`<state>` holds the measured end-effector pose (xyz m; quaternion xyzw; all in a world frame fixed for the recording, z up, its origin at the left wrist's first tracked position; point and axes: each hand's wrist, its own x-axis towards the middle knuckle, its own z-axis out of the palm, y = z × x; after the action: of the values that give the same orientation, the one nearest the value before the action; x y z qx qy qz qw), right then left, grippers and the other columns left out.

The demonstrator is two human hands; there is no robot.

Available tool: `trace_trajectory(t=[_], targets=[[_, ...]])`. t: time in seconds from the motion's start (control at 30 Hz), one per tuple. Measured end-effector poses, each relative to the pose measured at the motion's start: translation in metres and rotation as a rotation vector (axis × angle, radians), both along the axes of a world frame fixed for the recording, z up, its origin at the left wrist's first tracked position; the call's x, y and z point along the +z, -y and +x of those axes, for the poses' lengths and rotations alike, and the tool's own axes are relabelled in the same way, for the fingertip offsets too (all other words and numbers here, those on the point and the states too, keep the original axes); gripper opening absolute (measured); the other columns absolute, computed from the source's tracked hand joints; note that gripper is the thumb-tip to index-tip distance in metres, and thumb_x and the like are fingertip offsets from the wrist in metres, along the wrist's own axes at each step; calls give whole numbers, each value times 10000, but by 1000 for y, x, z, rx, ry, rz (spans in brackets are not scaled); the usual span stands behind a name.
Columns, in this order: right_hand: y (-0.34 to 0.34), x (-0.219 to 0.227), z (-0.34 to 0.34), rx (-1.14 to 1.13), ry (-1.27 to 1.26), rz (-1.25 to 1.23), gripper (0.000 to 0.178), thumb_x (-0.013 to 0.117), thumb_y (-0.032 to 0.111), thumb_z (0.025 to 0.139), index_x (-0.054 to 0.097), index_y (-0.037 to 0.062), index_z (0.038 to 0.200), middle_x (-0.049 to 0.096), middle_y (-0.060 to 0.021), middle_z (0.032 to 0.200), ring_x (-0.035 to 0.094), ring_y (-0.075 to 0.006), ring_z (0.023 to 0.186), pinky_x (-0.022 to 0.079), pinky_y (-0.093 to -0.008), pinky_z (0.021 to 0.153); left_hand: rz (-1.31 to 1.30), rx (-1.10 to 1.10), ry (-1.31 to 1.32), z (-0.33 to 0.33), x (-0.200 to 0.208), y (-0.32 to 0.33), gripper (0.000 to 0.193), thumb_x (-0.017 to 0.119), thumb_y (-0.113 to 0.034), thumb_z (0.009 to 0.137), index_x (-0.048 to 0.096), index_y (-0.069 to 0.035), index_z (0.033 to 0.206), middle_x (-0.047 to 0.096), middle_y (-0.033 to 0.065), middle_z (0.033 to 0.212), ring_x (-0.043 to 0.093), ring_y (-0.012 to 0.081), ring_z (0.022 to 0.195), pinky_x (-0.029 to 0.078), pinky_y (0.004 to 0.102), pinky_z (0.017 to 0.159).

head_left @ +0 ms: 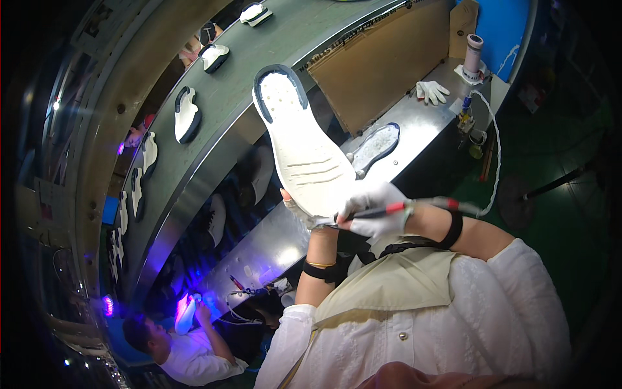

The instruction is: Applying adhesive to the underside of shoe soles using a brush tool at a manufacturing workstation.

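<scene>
A large white shoe sole (310, 152) with a dark heel rim is held up in front of me, its ridged face toward me. My left hand (300, 212), in a white glove with a bare fingertip showing, grips the sole's lower end; much of it is hidden behind. In my right hand (376, 206), also white-gloved, is a pen-like tool (389, 209) with a black and red handle, at the sole's lower edge. The tool's tip is hard to make out. Beyond the sole, another shoe sole (378, 146) lies on the metal shelf (414, 133).
A green conveyor belt (259, 58) carries several soles along the left and far side. A cardboard panel (382, 65) stands behind the shelf. Nearby are a loose glove (432, 93), a pink cylinder (473, 55) and a white hose (497, 155). A co-worker (194, 353) sits lower left.
</scene>
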<state>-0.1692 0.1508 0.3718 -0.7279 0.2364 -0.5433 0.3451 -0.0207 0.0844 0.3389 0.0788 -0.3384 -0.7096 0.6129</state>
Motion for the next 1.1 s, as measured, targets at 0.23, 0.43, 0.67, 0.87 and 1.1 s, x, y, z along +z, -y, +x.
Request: trace_trajectory(t=[0.23, 0.43, 0.67, 0.87, 1.1], targets=[[-6, -6, -8, 63, 2, -44, 98, 672, -5, 737, 646, 76, 785, 651, -52, 823, 638, -181, 781, 497, -289, 720, -16, -102, 5, 5, 11, -3, 907, 440, -697, 819, 233, -92, 1461, 345, 190, 1445, 396, 396, 1289, 345, 559, 1057], [9, -9, -27, 121, -26, 463, 102, 743, 67, 773, 692, 37, 856, 692, -43, 880, 627, -83, 851, 492, -250, 782, 47, -25, 113, 13, 10, -6, 927, 449, -702, 817, 241, -60, 1452, 373, 210, 1418, 470, 397, 1214, 426, 526, 997], [63, 4, -57, -24, 139, 563, 126, 781, 58, 728, 687, 45, 810, 672, -28, 787, 631, -100, 731, 512, -240, 672, 68, -358, 56, 2, 22, -32, 967, 531, -672, 789, 228, -36, 1453, 377, 218, 1416, 487, 370, 1210, 461, 493, 964], [64, -2, -42, -294, 120, -137, 102, 677, -20, 733, 648, 59, 791, 660, -62, 848, 647, -181, 791, 505, -294, 706, 147, -373, -29, 3, 13, -29, 923, 513, -646, 809, 234, -45, 1452, 390, 195, 1415, 472, 371, 1230, 444, 529, 976], [-10, -25, -14, 146, -10, -55, 167, 683, -75, 701, 655, 65, 789, 667, -69, 870, 644, -193, 806, 504, -298, 743, 201, -188, 56, 16, -4, -20, 826, 442, -620, 859, 262, -69, 1449, 406, 192, 1407, 473, 365, 1230, 403, 559, 1005]])
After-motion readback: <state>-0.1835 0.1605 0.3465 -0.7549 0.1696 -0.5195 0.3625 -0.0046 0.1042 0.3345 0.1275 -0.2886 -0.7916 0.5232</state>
